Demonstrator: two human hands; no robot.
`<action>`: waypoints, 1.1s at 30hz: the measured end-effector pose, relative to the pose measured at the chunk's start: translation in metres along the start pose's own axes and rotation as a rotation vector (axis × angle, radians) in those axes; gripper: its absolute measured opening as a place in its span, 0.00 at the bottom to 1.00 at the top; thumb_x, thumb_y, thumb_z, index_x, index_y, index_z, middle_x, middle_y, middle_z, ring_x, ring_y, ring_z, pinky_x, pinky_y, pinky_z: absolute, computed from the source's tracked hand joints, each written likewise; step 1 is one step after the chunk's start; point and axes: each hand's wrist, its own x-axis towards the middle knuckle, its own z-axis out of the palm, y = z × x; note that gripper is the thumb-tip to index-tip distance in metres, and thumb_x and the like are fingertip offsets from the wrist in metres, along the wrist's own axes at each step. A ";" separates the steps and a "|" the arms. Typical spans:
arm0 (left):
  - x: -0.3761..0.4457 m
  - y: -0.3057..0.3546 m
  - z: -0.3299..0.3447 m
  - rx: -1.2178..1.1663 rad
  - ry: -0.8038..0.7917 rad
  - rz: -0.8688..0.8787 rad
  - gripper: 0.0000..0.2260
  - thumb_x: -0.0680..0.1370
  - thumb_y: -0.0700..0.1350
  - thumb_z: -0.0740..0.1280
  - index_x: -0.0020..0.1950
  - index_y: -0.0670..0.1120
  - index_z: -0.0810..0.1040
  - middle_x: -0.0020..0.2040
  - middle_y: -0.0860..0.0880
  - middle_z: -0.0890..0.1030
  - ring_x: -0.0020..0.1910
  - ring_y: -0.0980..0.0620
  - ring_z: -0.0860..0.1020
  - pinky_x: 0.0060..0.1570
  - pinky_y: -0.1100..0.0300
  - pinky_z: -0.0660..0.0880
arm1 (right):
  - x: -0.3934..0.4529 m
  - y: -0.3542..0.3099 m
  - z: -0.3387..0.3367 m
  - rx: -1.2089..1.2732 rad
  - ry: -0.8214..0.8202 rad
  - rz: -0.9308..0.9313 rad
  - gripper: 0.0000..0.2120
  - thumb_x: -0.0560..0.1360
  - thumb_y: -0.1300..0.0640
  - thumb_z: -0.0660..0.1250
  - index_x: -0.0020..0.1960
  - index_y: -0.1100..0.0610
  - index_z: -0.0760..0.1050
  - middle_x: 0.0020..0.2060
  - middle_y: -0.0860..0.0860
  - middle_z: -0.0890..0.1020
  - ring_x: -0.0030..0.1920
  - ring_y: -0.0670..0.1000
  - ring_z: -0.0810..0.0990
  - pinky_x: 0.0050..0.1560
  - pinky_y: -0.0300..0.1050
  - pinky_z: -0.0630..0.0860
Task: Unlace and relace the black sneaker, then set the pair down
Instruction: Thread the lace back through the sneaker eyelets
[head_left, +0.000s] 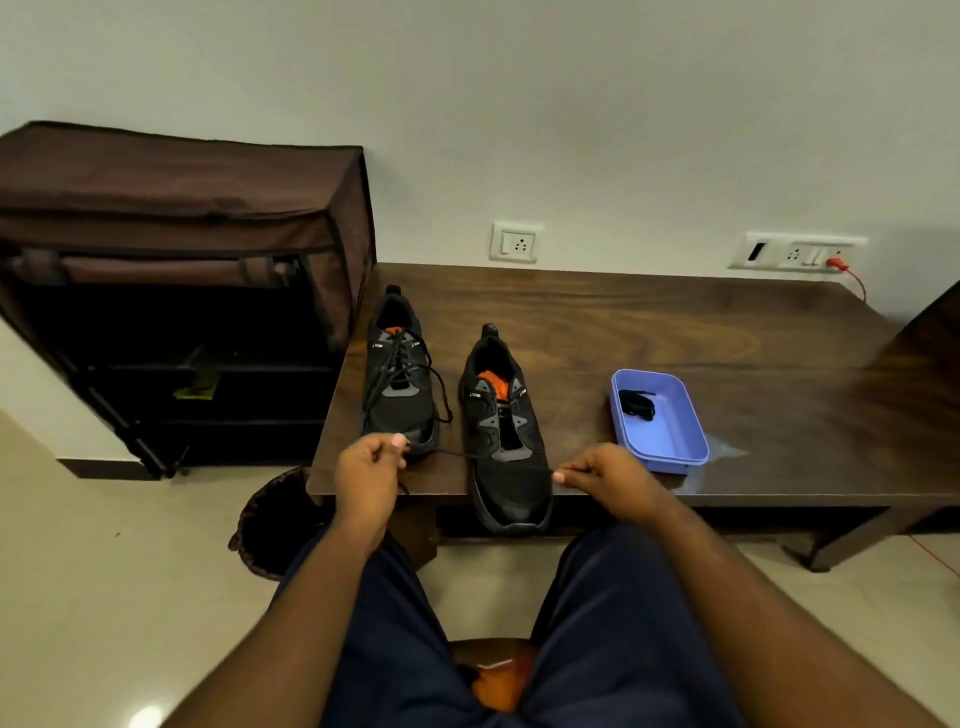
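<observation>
Two black sneakers stand on the dark wooden table (675, 332), toes toward me. The left sneaker (397, 374) is laced, its lace ends loose. The right sneaker (506, 436) has bare eyelets and its toe hangs over the table's front edge. A black lace (478, 457) is stretched taut across the right sneaker's toe. My left hand (366, 478) pinches one end of it and my right hand (605, 475) pinches the other end.
A purple plastic tray (662, 441) with a bundled black lace (636, 404) in it sits right of the sneakers. A brown fabric shoe rack (176, 280) stands to the left, and a dark basket (275, 519) sits on the floor under the table's corner.
</observation>
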 end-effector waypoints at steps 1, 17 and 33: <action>0.000 -0.003 -0.001 0.040 0.025 0.033 0.11 0.82 0.43 0.63 0.40 0.50 0.78 0.35 0.49 0.77 0.35 0.53 0.73 0.37 0.58 0.70 | 0.002 0.004 -0.007 -0.187 -0.002 0.008 0.13 0.75 0.49 0.70 0.38 0.57 0.80 0.35 0.50 0.79 0.37 0.49 0.76 0.43 0.53 0.75; -0.016 -0.007 0.042 0.904 -0.283 0.268 0.07 0.80 0.46 0.63 0.57 0.52 0.76 0.70 0.49 0.67 0.68 0.43 0.66 0.64 0.46 0.66 | 0.014 -0.047 -0.001 1.590 0.669 0.264 0.12 0.76 0.66 0.67 0.38 0.56 0.67 0.29 0.52 0.73 0.22 0.44 0.64 0.21 0.36 0.59; -0.012 -0.006 0.104 0.694 -0.333 0.188 0.22 0.78 0.49 0.69 0.72 0.55 0.71 0.57 0.51 0.62 0.58 0.48 0.67 0.55 0.62 0.67 | 0.012 -0.022 0.039 0.927 0.445 0.378 0.07 0.78 0.65 0.64 0.49 0.58 0.81 0.38 0.48 0.81 0.34 0.42 0.75 0.31 0.34 0.71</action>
